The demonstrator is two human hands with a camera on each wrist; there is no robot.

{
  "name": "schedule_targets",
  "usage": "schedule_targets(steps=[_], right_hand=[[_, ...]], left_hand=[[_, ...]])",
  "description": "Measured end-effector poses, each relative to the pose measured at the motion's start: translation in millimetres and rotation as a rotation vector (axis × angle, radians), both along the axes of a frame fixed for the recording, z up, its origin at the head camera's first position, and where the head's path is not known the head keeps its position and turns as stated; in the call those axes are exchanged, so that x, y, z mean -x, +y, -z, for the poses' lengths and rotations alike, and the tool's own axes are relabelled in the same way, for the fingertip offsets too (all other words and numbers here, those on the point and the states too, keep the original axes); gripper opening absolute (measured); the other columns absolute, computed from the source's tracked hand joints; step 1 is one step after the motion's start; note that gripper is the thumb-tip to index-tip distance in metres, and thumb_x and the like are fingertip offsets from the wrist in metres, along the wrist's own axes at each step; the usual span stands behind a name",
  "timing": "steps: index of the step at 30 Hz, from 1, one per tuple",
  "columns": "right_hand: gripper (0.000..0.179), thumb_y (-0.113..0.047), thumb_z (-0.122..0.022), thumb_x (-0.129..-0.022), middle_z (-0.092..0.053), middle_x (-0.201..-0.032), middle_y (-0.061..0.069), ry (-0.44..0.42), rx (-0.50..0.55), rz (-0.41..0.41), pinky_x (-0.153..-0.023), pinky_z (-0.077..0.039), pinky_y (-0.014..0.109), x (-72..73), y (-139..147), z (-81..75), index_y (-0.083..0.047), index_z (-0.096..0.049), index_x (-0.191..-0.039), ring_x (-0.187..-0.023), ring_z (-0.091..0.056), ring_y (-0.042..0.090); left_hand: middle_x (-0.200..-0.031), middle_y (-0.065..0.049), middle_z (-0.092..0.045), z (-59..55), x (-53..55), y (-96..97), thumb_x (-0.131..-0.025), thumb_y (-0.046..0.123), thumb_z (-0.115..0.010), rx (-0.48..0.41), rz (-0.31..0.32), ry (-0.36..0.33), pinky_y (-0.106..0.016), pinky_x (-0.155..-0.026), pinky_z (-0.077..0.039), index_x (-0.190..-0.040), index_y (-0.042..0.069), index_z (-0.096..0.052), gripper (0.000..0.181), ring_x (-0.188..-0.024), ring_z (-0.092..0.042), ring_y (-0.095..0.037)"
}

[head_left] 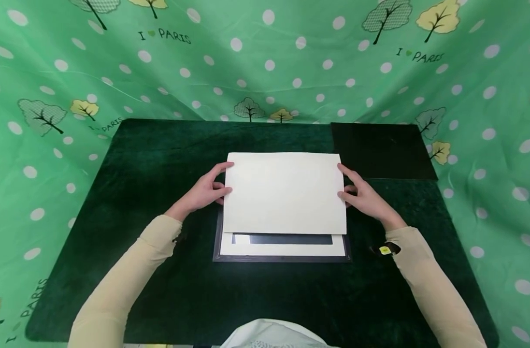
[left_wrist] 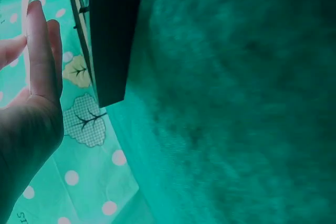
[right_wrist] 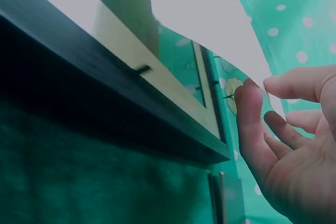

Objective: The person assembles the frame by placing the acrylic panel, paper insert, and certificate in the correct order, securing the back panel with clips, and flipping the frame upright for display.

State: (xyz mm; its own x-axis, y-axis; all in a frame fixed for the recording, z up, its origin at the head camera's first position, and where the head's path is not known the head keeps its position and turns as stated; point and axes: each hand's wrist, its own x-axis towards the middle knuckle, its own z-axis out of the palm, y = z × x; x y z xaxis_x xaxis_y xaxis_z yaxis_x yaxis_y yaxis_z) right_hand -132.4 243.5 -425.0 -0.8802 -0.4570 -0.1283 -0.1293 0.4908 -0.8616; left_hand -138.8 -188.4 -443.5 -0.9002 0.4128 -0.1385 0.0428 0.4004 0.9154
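A blank white sheet (head_left: pixel 284 193) spans both hands in the head view, held by its short sides. My left hand (head_left: pixel 204 188) pinches its left edge between thumb and fingers. On the opposite edge my right hand (head_left: pixel 365 193) does the same. Beneath lies a dark picture frame (head_left: pixel 282 259), mostly covered; a white border and a dark, shiny strip show along its near side. From the right wrist, the sheet (right_wrist: pixel 210 14) is bent and raised above the frame, whose pale inner rim (right_wrist: pixel 123 51) carries small black tabs. The left wrist view catches the frame's dark outer side (left_wrist: pixel 113 35).
A flat black panel (head_left: pixel 384 151) lies at the table's back right corner, slightly past its edge. Dark green cloth covers the table (head_left: pixel 160 290). Green dotted curtains (head_left: pixel 265 63) surround its back and sides.
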Motion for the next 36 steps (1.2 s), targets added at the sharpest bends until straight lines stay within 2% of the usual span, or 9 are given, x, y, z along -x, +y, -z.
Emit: schedule_targets(steps=[3, 9, 14, 18, 20, 23, 27, 33, 36], right_hand=[[0.073, 0.004, -0.052, -0.096, -0.006, -0.156, 0.023, -0.019, -0.004, 0.001, -0.069, -0.055, 0.039, -6.4, -2, 2.7, -0.005, -0.010, -0.155, -0.098, -0.057, 0.039], [0.075, -0.003, -0.055, -0.098, -0.006, -0.158, 0.017, -0.062, 0.001, 0.004, -0.067, -0.055, 0.033, -9.2, 5, 27.8, -0.018, -0.010, -0.157, -0.098, -0.057, 0.034], [0.075, -0.007, -0.057, -0.098, -0.012, -0.154, 0.020, -0.105, 0.010, 0.011, -0.067, -0.055, 0.034, -17.1, 8, 32.0, -0.019, -0.012, -0.157, -0.096, -0.058, 0.034], [0.076, -0.008, -0.058, -0.098, -0.014, -0.153, 0.021, -0.121, 0.001, 0.016, -0.067, -0.055, 0.033, -21.6, 7, 32.5, -0.018, -0.011, -0.157, -0.096, -0.058, 0.034], [0.076, -0.008, -0.058, -0.097, -0.015, -0.154, 0.021, -0.127, -0.005, 0.018, -0.067, -0.055, 0.033, -22.7, 7, 33.0, -0.018, -0.011, -0.157, -0.098, -0.058, 0.034], [0.077, -0.008, -0.058, -0.097, -0.015, -0.153, 0.021, -0.135, -0.014, 0.026, -0.067, -0.055, 0.033, -23.7, 6, 33.5, -0.019, -0.011, -0.157, -0.100, -0.056, 0.034], [0.077, -0.007, -0.058, -0.097, -0.017, -0.151, 0.022, -0.128, -0.035, 0.026, -0.067, -0.055, 0.033, -23.9, 7, 34.5, -0.017, -0.010, -0.157, -0.099, -0.056, 0.034], [0.077, -0.007, -0.059, -0.096, -0.019, -0.149, 0.023, -0.101, -0.059, 0.008, -0.065, -0.055, 0.032, -24.6, 4, 33.7, -0.015, -0.011, -0.156, -0.096, -0.056, 0.031], [0.077, -0.008, -0.060, -0.096, -0.022, -0.148, 0.023, -0.081, -0.072, -0.003, -0.066, -0.055, 0.034, -25.1, 3, 33.2, -0.013, -0.013, -0.156, -0.095, -0.055, 0.030]], left_hand=[[-0.154, -0.014, -0.020, 8.3, -6.3, -4.5, -0.096, 0.006, -0.060, 0.003, 0.010, -0.002, -0.037, -0.064, -0.056, -0.152, 0.020, -0.025, 0.068, -0.085, -0.065, -0.029], [-0.153, -0.013, -0.021, 17.6, -16.9, -7.4, -0.095, 0.007, -0.062, 0.013, 0.017, -0.027, -0.036, -0.064, -0.056, -0.152, 0.021, -0.025, 0.069, -0.085, -0.065, -0.027], [-0.152, -0.012, -0.022, 20.6, -22.6, -6.6, -0.095, 0.007, -0.062, 0.020, 0.028, -0.056, -0.037, -0.066, -0.056, -0.152, 0.022, -0.025, 0.069, -0.086, -0.065, -0.027], [-0.147, -0.013, -0.029, 19.7, -25.1, -5.3, -0.094, 0.006, -0.063, 0.038, 0.014, -0.052, -0.036, -0.065, -0.056, -0.151, 0.021, -0.026, 0.070, -0.094, -0.062, -0.030], [-0.146, -0.014, -0.032, 18.6, -26.3, -4.7, -0.093, 0.006, -0.064, 0.053, 0.009, -0.031, -0.037, -0.065, -0.056, -0.151, 0.020, -0.027, 0.070, -0.100, -0.060, -0.033], [-0.146, -0.015, -0.034, 17.6, -27.9, -4.5, -0.092, 0.007, -0.066, 0.107, 0.006, 0.047, -0.036, -0.070, -0.056, -0.150, 0.016, -0.030, 0.068, -0.109, -0.054, -0.033], [-0.140, -0.017, -0.040, 18.0, -29.9, -5.7, -0.091, 0.009, -0.068, 0.169, 0.003, 0.139, -0.037, -0.076, -0.055, -0.149, 0.013, -0.033, 0.067, -0.107, -0.052, -0.032], [-0.146, -0.015, -0.036, 22.7, -31.7, -11.1, -0.091, 0.010, -0.068, 0.200, 0.010, 0.206, -0.046, -0.086, -0.050, -0.146, 0.012, -0.039, 0.062, -0.115, -0.039, -0.033], [-0.149, -0.013, -0.035, 26.6, -33.2, -13.5, -0.091, 0.010, -0.068, 0.219, 0.032, 0.208, -0.048, -0.090, -0.047, -0.145, 0.011, -0.040, 0.061, -0.118, -0.036, -0.032]])
